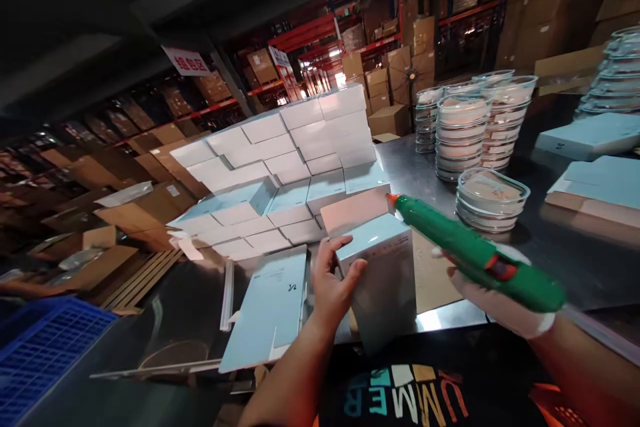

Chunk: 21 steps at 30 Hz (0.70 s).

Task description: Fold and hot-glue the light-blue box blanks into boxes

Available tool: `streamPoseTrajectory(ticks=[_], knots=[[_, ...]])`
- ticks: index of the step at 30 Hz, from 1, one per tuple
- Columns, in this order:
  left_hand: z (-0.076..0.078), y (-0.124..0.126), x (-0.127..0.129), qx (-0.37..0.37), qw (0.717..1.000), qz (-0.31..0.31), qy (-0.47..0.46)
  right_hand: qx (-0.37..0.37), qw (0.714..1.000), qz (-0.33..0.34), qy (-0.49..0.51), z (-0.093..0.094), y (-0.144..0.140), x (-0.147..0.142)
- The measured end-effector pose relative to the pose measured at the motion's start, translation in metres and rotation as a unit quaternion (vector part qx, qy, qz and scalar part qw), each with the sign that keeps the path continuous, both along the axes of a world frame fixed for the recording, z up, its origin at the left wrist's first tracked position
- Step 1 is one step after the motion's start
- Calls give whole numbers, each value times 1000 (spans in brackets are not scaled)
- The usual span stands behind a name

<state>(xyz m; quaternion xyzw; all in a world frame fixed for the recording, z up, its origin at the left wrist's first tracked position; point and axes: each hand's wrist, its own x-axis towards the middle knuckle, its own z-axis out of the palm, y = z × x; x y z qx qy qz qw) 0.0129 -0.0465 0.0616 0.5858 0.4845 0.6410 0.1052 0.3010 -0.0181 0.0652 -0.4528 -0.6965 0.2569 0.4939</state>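
Observation:
A light blue and white cardboard box [383, 280] stands at the table's front edge, close to my body. Its pale flap [356, 208] sticks up at the back. My left hand [334, 283], bare, grips the box's left side, with the thumb on the near face and the fingers at the top edge. In a white glove, my right hand [505, 303] is wrapped around a green hot glue gun [450, 232]. The gun's orange nozzle points left, over the box's far right corner by the flap; whether it touches is unclear.
Stacked white boxes [300, 140] form a wall behind. Flat blue cardboard [273, 300] lies left. Glass dishes with lids [493, 197] stand in stacks at right, near more blue boxes [595, 137]. A blue crate [47, 347] sits lower left.

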Motion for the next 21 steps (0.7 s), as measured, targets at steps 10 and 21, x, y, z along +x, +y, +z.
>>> streamPoseTrajectory(ticks=[10, 21], knots=[[3, -5, 18, 105, 989, -25, 102, 268, 955, 70, -101, 29, -8, -57], [2, -8, 5, 20, 1000, 2, 8, -124, 984, 20, 125, -6, 31, -10]])
